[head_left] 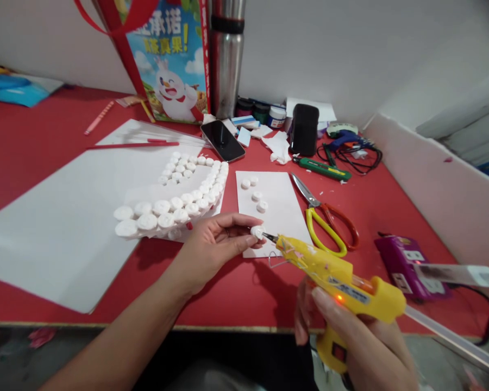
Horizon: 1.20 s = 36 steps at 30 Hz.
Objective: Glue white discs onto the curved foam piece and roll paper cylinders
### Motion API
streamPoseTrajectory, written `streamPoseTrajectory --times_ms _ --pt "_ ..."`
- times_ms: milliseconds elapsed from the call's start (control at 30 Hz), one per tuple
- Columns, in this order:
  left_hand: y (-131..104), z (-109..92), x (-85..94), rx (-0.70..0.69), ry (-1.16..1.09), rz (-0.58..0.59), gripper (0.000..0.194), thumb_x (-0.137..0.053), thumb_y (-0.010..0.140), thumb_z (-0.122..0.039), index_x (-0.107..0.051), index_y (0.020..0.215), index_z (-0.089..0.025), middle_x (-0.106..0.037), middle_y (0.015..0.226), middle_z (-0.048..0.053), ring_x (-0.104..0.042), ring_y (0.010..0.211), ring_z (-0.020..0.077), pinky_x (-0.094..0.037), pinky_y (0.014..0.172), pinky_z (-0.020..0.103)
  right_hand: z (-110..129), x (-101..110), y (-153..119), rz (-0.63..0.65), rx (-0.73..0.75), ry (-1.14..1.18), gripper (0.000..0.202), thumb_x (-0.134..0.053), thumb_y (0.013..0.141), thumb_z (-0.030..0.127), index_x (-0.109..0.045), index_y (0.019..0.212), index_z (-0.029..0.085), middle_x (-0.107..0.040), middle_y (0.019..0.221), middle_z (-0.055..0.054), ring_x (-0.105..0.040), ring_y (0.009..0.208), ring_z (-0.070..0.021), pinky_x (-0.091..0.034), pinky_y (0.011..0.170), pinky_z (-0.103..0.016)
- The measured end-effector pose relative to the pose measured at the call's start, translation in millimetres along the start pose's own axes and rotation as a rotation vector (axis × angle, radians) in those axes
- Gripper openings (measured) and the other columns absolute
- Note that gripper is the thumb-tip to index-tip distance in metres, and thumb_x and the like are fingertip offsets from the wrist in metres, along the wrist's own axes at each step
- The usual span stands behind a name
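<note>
I am working over the red table (212, 304), which is spreading across most of the frame. The large white sheet (65, 228) is lying at the left, and the curved piece covered in white discs (162, 207) is resting partly over it, left of centre. My left forearm is passing close below that piece, so a careless lift of the elbow could be knocking it askew.

At lower right, my right hand (367, 342) is wrapping round the handle of the yellow glue gun (318, 260); whether I am squeezing the trigger, I cannot tell. Its light is glowing, so I am taking the nozzle (270, 237) to be hot. The glue stick (452, 331) is jutting out behind, and if it were catching on something, the tip could be jerking sideways.

My left hand (212, 244) is reaching in near the centre, thumb and forefinger nearly closed, pinching 1 small white disc (257, 232). That tip is pointing right at it, beside my fingertips: a slip could be burning me, too much glue could be running onto my skin, and a loose pinch could be letting the disc twist. Above it, 4 loose discs (262, 206) are lying on the small white card (279, 187), where drips could be sticking them down.
</note>
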<state>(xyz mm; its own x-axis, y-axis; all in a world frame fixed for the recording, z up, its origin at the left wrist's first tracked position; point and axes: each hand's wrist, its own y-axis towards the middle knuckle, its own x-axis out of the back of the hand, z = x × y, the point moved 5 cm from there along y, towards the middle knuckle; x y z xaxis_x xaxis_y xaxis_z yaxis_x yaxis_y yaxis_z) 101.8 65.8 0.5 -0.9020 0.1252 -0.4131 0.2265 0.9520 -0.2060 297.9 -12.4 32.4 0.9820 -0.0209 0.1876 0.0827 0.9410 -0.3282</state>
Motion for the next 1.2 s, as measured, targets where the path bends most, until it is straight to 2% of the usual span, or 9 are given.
streamPoseTrajectory --times_ms 400,633,733,833,933,1033,1100,1200 --pt "0.0 0.3 1.1 0.008 -0.003 -0.030 0.023 -0.084 0.080 -0.019 -0.076 0.101 -0.017 -0.078 0.091 0.002 -0.076 0.088 0.0126 -0.059 0.084 0.019 1.8 -2.5 2.2 0.004 0.003 -0.031 0.050 -0.062 0.092 0.053 -0.062 0.055 0.019 -0.063 0.054 -0.005 -0.057 0.053 -0.0156 -0.041 0.049 -0.025" --pt "0.1 1.9 2.8 0.014 0.035 -0.026 0.024 -0.086 0.079 -0.024 -0.075 0.100 -0.017 -0.078 0.090 0.003 -0.075 0.088 0.0147 -0.059 0.084 0.022 3.8 -0.9 1.2 -0.018 -0.002 0.028 0.047 -0.066 0.090 0.051 -0.062 0.056 0.019 -0.063 0.054 -0.005 -0.058 0.053 -0.0153 -0.043 0.048 -0.024" --pt "0.0 1.3 2.6 -0.003 0.094 -0.024 0.026 -0.085 0.080 -0.026 -0.075 0.102 -0.017 -0.077 0.092 0.004 -0.074 0.088 0.0153 -0.060 0.083 0.024 3.3 -1.1 5.0 -0.075 -0.011 0.118 0.042 -0.071 0.088 0.046 -0.065 0.058 0.018 -0.061 0.053 -0.004 -0.057 0.050 -0.0138 -0.045 0.048 -0.023" --pt "-4.0 -6.5 0.4 -0.138 0.263 -0.043 0.021 -0.081 0.082 -0.023 -0.074 0.101 -0.017 -0.074 0.096 0.005 -0.071 0.089 0.0146 -0.059 0.082 0.024 -3.1 -3.2 14.4 -0.079 -0.042 0.293 0.034 -0.073 0.085 0.042 -0.067 0.064 0.017 -0.061 0.056 -0.003 -0.057 0.047 -0.0143 -0.047 0.046 -0.024" --pt "-16.1 -18.4 -4.4 -0.371 0.545 -0.069 0.014 -0.072 0.087 -0.016 -0.073 0.101 -0.016 -0.070 0.099 0.006 -0.066 0.089 0.0139 -0.056 0.082 0.024 -9.5 -7.6 26.5 0.016 -0.027 0.421 0.030 -0.070 0.087 0.040 -0.066 0.069 0.016 -0.061 0.061 -0.003 -0.056 0.044 -0.0141 -0.045 0.043 -0.025" --pt "-33.8 -23.5 -5.3 -0.527 0.823 -0.103 0.018 -0.067 0.089 -0.011 -0.072 0.105 -0.017 -0.068 0.096 0.005 -0.063 0.078 0.0116 -0.054 0.073 0.023 -13.4 -8.5 34.9 0.052 0.005 0.472 0.028 -0.067 0.089 0.037 -0.065 0.070 0.017 -0.060 0.062 -0.002 -0.056 0.045 -0.0130 -0.045 0.044 -0.024" --pt "-47.7 -25.7 -1.2 -0.622 0.980 -0.161 0.022 -0.067 0.089 -0.010 -0.071 0.109 -0.018 -0.068 0.097 0.006 -0.064 0.077 0.0119 -0.054 0.072 0.023 -14.8 -8.4 37.4 0.055 0.014 0.470 0.027 -0.066 0.090 0.036 -0.065 0.070 0.017 -0.060 0.063 -0.003 -0.056 0.045 -0.0132 -0.045 0.043 -0.024" --pt "-67.2 -27.8 8.8 -0.708 1.195 -0.285 0.025 -0.068 0.088 -0.008 -0.069 0.112 -0.018 -0.070 0.101 0.007 -0.068 0.088 0.0157 -0.056 0.079 0.024 -15.0 -7.9 38.2 0.061 0.039 0.435 0.027 -0.066 0.090 0.035 -0.066 0.070 0.017 -0.061 0.062 -0.003 -0.056 0.044 -0.0141 -0.044 0.042 -0.025"
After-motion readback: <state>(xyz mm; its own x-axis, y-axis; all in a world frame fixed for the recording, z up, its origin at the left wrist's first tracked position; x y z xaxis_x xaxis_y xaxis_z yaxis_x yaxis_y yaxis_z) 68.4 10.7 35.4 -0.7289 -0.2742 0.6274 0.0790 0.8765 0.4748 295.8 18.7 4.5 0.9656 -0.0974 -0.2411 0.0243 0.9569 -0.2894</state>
